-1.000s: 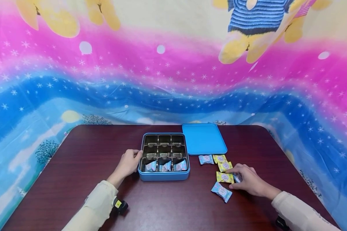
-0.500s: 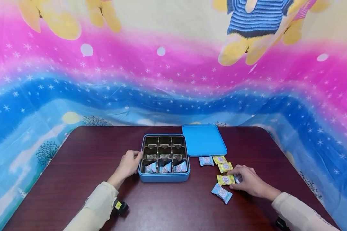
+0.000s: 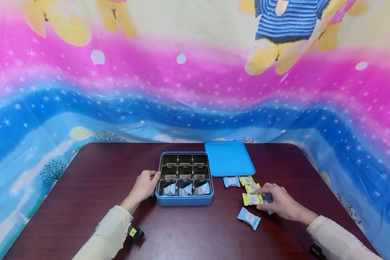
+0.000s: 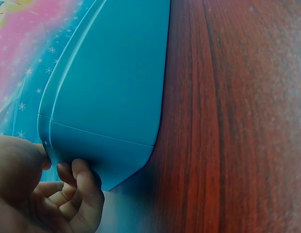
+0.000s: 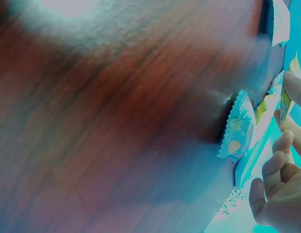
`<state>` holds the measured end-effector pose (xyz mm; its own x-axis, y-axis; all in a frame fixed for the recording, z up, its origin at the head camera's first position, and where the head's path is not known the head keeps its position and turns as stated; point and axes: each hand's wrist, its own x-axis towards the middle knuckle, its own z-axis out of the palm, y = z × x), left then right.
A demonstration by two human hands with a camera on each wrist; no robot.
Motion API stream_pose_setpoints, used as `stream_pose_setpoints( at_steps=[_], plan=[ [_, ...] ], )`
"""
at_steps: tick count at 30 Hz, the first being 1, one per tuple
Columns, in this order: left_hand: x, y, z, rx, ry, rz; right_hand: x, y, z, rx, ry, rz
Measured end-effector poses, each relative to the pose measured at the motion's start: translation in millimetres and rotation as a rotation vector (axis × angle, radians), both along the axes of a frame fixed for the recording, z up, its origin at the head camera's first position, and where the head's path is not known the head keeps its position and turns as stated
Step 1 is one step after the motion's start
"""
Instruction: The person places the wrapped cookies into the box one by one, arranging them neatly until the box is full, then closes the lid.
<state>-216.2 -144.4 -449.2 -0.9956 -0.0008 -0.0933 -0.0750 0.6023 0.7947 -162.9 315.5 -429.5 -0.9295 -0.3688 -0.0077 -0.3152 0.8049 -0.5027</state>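
My left hand (image 3: 145, 185) grips the left wall of an open blue tin (image 3: 184, 200), its thumb at the rim and its fingers curled against the outside in the left wrist view. A black divided tray lines the tin, with blue-wrapped candies (image 3: 185, 189) in its three front compartments. To the right, my right hand (image 3: 277, 202) pinches a yellow-wrapped candy (image 3: 252, 199) by its right end, between thumb and index finger. Partly hidden beneath that hand lies a blue-wrapped candy (image 5: 238, 128). Two more yellow candies (image 3: 246, 180) lie just behind the pinched one.
The blue lid (image 3: 230, 159) lies behind the candies, against the tin's right side. One blue candy (image 3: 232, 181) is at the lid's front edge, another (image 3: 248, 219) nearer the front. A patterned cloth (image 3: 188, 90) hangs behind the dark red table (image 3: 117, 162).
The right hand's fingers have closed on the yellow candy, which has shifted slightly up in view and overlaps the one behind. The left hand still holds the tin.
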Motion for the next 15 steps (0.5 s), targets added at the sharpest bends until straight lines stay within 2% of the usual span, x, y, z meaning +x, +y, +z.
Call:
stream_pose_setpoints(
  at_steps=[15],
  plan=[
    [-0.5, -0.3, -1.7, 0.007, 0.028, 0.004, -5.4, -14.4, 7.4, -0.069, 0.023, 0.028]
  ],
)
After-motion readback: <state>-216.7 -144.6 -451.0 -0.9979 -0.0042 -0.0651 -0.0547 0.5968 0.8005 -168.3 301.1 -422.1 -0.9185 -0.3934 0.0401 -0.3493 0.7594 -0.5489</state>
